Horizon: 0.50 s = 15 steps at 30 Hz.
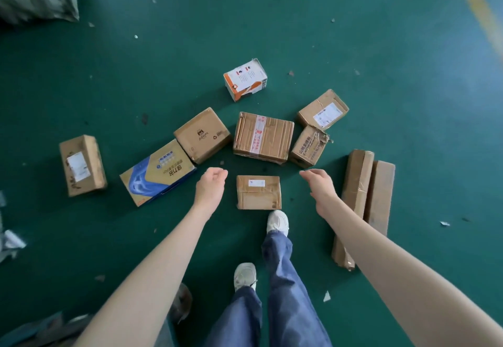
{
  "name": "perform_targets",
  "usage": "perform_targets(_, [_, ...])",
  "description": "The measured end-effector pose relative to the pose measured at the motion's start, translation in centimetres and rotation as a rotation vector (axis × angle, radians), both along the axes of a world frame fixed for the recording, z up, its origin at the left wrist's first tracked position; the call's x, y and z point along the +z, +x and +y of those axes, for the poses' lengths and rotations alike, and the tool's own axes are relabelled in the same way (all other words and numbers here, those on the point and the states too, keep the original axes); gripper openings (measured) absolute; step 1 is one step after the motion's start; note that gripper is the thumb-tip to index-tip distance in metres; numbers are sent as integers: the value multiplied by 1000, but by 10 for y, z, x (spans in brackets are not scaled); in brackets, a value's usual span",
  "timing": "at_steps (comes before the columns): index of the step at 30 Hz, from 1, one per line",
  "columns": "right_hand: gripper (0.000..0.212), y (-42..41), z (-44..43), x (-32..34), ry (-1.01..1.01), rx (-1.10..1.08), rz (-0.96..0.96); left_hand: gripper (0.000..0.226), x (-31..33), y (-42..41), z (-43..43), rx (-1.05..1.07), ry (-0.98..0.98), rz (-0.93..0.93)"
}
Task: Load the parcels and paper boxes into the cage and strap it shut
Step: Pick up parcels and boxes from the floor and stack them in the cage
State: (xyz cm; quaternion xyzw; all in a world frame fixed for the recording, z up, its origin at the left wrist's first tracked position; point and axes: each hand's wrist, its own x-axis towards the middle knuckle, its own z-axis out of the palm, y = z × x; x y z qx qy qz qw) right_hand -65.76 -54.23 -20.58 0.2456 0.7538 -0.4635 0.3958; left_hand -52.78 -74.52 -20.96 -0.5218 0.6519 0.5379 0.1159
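On the green floor [381,47] lie scattered cardboard parcels [263,135], no cage in view; the small taped parcel [258,192] sits just ahead of the white shoe [277,221]. The left hand [211,186], loosely curled, and the right hand [319,183], fingers relaxed, flank it empty; a step forward could kick or crush it.

Matt cardboard parcels [258,192]; glossy green floor [381,47].
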Motion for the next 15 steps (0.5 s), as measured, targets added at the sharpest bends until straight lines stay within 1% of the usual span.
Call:
perform_targets(4, [58,-48,-14,-71,28,62,-62,49,-66,-39,-24,-142,-44,-71])
perform_targets(7, [63,-76,-26,-138,44,107,-85,64,-136,-62,-44,-294,-74,-126])
perform_targets(9, [66,-87,-31,-186,51,120,-115,72,-184,-75,-53,-356,-99,-164])
perform_targets(11, [69,-92,-34,-237,42,116,-138,81,-232,-89,-58,-372,-106,-173])
perform_targets(12, [70,-96,-35,-302,32,84,-138,86,-294,-99,-62,-384,-108,-168])
perform_targets(14, [74,-99,-38,-310,3,55,-164,94,-301,-111,-66,-373,-96,-151])
perform_targets(15, [77,-96,-39,-338,-20,19,-158,97,-331,-114,-64,-355,-93,-133])
